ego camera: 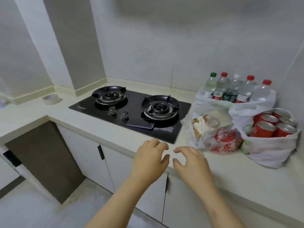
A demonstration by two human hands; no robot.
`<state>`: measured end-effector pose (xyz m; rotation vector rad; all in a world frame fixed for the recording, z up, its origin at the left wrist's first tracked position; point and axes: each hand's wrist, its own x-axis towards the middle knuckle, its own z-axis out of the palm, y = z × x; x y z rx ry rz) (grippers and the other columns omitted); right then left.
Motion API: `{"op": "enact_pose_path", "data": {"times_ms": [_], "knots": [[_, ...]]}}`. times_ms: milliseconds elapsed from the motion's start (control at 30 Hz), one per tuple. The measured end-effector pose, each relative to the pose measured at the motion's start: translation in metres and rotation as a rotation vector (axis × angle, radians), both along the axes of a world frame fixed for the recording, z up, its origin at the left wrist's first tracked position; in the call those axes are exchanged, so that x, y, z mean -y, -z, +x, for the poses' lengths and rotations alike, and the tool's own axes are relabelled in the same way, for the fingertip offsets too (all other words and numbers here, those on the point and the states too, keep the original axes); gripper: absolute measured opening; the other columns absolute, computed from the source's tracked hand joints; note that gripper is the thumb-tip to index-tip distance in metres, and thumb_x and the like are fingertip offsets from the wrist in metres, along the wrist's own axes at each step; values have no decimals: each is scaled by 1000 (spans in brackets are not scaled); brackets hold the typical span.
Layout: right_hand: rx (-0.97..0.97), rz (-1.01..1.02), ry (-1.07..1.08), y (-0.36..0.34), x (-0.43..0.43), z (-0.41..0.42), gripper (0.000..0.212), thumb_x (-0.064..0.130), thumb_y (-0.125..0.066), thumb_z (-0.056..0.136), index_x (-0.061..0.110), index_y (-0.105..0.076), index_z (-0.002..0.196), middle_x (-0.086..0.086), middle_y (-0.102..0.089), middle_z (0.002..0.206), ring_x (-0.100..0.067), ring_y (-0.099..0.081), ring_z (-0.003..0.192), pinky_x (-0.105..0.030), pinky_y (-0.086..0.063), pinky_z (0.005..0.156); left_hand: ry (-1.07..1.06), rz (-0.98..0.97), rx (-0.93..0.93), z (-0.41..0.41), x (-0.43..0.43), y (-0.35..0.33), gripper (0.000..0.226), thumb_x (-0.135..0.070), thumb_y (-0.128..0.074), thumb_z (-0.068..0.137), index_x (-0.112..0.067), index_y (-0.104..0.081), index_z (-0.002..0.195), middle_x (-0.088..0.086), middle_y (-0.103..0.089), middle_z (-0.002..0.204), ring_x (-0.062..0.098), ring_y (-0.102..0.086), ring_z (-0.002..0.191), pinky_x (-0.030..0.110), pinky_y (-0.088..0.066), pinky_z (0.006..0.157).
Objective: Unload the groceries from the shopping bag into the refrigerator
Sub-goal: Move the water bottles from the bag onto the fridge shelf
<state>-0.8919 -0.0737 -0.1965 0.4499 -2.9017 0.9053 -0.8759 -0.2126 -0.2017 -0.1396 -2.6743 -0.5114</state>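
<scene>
Biggest first: pale counter point(230, 170), L-shaped, cabinets below. Set into it, black 2-burner gas hob point(134, 102). Right of hob, 3 white plastic shopping bags, upright on the counter & touching one another. At back, bag of bottles point(202, 102), w/ water bottles point(233, 89) poking out the top. At front right, bag of cans point(271, 148), packed w/ red cans point(271, 127). At front left, just beside hob edge, bag of packets point(212, 134), red & white wrappers, print too blurred to read. No fridge in view.

Then left hand point(148, 157) & right hand point(191, 160), side by side over the counter's front edge, near the bag of packets but not touching it. Fingers on both loosely curled & spread apart, gripping nothing.

Smaller: dark phone point(140, 124) flat on hob's front edge; roll of clear tape point(50, 98) far left on counter.

Step, by my read: very start, reaching for 1st pick; no sign of unloading yet, bags full. Next move prob. calls for shifting both hands right to nearest bag, parting its mouth, lifting out 1 item w/ firm grip, then turning to find fridge. Worth minding thin plastic: could snag or tip the cans.
</scene>
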Motion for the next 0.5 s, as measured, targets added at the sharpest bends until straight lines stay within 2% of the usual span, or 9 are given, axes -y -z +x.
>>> {"op": "enact_pose_path", "data": {"times_ms": [67, 167, 300, 400, 433, 500], "knots": [[-20, -2, 76, -6, -5, -27, 30, 29, -52, 89, 31, -55, 119, 14, -51, 127, -12, -41, 118, -24, -32, 97, 71, -6, -14, -38, -3, -5, 27, -30, -55, 79, -15, -68, 98, 2, -64, 94, 26, -60, 85, 34, -49, 68], [-23, 6, 175, -12, -10, -67, 31, 30, -52, 89, 32, -54, 119, 12, -51, 126, -13, -42, 116, -26, -34, 98, 166, 1, 3, -89, -6, -12, 33, -33, -50, 79, -15, -67, 101, 1, -63, 96, 24, -57, 88, 35, -50, 71], [-47, -22, 273, -16, -12, -116, 30, 29, -55, 88, 30, -58, 117, 10, -54, 123, -15, -46, 115, -25, -36, 95, 281, 16, -48, -153, -10, -19, 27, -32, -55, 74, -17, -68, 92, -1, -64, 86, 23, -61, 77, 33, -52, 61], [-83, 6, 351, -23, -20, -143, 28, 30, -55, 87, 28, -61, 114, 7, -56, 122, -16, -46, 114, -25, -37, 91, 357, 4, -84, -194, -20, -24, 25, -35, -51, 76, -19, -67, 87, -2, -64, 83, 23, -62, 71, 34, -53, 56], [-84, 11, 375, -25, -25, -150, 27, 30, -55, 87, 27, -61, 113, 7, -55, 122, -16, -46, 114, -26, -37, 92, 380, -7, -77, -205, -25, -27, 26, -34, -50, 79, -18, -67, 90, -1, -64, 87, 24, -61, 76, 35, -53, 60], [-81, 14, 410, -29, -35, -164, 26, 29, -55, 86, 28, -61, 111, 8, -56, 117, -18, -47, 112, -28, -38, 93, 416, -27, -18, -227, -36, -33, 26, -31, -52, 88, -18, -63, 108, -1, -60, 105, 25, -55, 98, 36, -48, 81]]}}
